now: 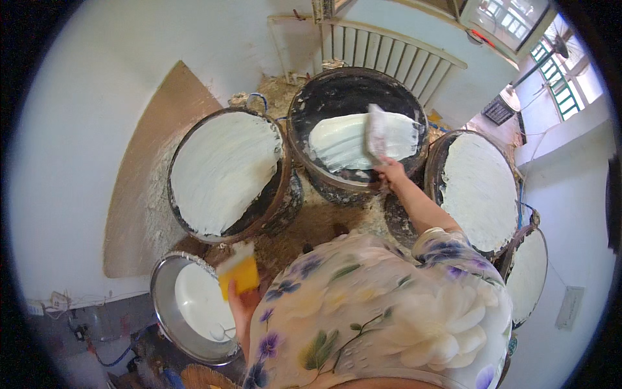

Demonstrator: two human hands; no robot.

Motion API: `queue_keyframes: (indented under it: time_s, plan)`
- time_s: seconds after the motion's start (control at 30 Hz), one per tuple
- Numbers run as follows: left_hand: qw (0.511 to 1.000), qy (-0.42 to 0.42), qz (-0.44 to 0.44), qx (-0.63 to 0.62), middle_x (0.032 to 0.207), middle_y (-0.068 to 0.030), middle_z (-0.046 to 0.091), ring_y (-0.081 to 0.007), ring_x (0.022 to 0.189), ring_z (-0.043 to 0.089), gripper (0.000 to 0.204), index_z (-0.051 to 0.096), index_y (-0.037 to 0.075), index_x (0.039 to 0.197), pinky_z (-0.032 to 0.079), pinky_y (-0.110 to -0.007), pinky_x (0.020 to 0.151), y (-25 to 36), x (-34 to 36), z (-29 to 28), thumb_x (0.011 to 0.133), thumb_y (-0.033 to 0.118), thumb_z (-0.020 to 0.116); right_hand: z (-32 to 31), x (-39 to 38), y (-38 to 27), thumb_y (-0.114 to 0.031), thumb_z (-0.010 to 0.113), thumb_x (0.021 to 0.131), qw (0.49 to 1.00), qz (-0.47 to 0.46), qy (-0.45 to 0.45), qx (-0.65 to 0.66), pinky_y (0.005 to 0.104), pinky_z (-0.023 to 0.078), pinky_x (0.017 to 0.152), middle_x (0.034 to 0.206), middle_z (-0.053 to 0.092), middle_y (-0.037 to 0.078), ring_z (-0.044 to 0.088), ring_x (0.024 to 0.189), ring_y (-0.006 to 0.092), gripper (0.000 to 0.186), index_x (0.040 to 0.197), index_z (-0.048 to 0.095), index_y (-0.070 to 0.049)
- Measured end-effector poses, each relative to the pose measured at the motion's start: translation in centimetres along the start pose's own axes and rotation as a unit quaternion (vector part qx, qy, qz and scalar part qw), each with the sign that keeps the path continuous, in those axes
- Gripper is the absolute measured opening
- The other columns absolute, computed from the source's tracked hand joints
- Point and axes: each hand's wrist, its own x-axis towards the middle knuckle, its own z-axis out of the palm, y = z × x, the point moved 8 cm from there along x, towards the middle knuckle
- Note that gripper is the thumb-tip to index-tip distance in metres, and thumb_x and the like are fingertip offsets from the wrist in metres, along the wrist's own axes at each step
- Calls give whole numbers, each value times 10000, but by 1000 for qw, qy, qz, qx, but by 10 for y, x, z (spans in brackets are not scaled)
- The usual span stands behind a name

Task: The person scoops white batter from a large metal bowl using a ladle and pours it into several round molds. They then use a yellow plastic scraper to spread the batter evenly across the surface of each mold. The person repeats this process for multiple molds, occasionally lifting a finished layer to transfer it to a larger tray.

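My right hand reaches over the near rim of a round black griddle and is closed round a flat, white-coated spreader. The spreader lies across a patch of white batter, smeared in streaks over part of the griddle. Down at the left, my left hand grips a yellow flat scraper with a pale, slightly blurred end. It is beside a metal bowl of white liquid, in which a ladle rests.
A second griddle at the left carries a broad white layer. Two more white-covered rounds stand to the right. Behind the middle griddle is a radiator; a brown board leans by the left wall.
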Motion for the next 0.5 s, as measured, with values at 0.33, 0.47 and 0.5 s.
queue_keyframes:
  time_s: [0.33, 0.47, 0.5]
  plan:
    - [967, -159, -149, 129, 1036, -55, 558, -190, 859, 575, 319, 445, 87, 1112, 489, -307, 667, -80, 18, 130, 845, 252, 503, 29, 5, -73, -178, 433, 808, 690, -232, 4, -686, 401, 461, 718, 928, 596, 160, 582, 843, 314, 271, 1042, 567, -198]
    - [958, -158, -148, 186, 1108, -74, 513, -210, 1017, 503, 358, 430, 78, 1145, 434, -356, 813, -66, 12, 113, 841, 255, 499, -98, 19, -70, -174, 463, 786, 746, -151, 191, -620, 397, 464, 717, 876, 612, 156, 589, 822, 309, 251, 1005, 587, -175]
    - [962, -159, -133, 179, 1108, -76, 511, -215, 1020, 500, 361, 430, 78, 1146, 425, -357, 826, -62, 12, 110, 839, 253, 501, -119, 22, -62, -182, 501, 758, 761, -119, 201, -605, 395, 465, 710, 861, 616, 151, 593, 813, 301, 262, 1003, 594, -174]
